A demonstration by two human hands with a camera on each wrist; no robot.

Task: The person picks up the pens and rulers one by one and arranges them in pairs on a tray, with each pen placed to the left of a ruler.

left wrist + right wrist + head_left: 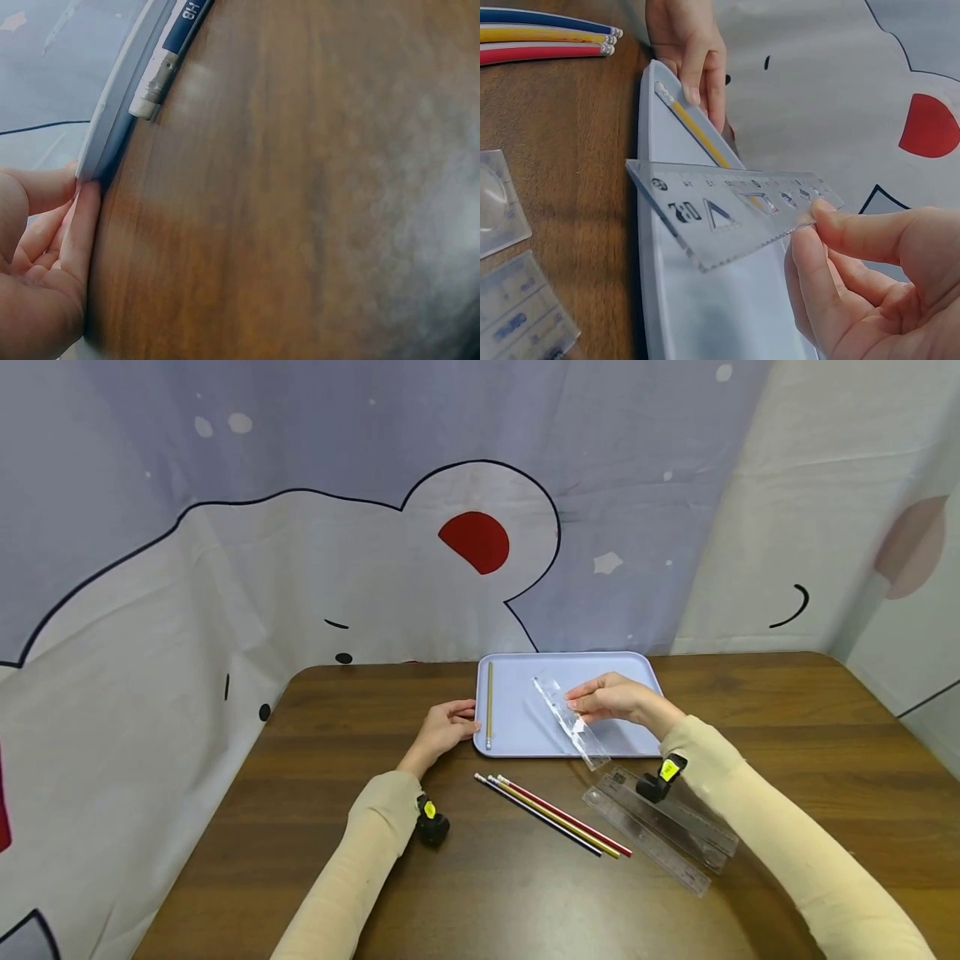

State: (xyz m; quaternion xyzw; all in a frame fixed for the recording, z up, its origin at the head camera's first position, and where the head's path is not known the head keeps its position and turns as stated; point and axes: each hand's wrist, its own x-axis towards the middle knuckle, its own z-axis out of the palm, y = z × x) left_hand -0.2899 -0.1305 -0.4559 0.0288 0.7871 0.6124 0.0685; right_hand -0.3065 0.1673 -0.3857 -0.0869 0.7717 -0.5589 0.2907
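Note:
My right hand (pixel 618 700) pinches a clear plastic stencil ruler (pixel 567 720) by one long edge, between thumb and fingertips. The ruler slants over the pale lilac tray (pixel 517 689), its near end reaching past the tray's front rim. In the right wrist view the ruler (pixel 739 229) shows cut-out shapes and printed marks. My left hand (pixel 441 731) grips the tray's left side, thumb on the rim (pixel 114 101) and fingers against its outer side. Along the tray's left side lies a yellow pencil (pixel 490 702), its eraser end toward me.
In front of the tray, a dark blue pencil (pixel 551 822), a yellow pencil and a red pencil (pixel 573 817) lie side by side on the brown wooden table (pixel 480 910). To their right lie more clear rulers (pixel 660 850), partly overlapping. A patterned curtain (pixel 337 568) hangs behind the table.

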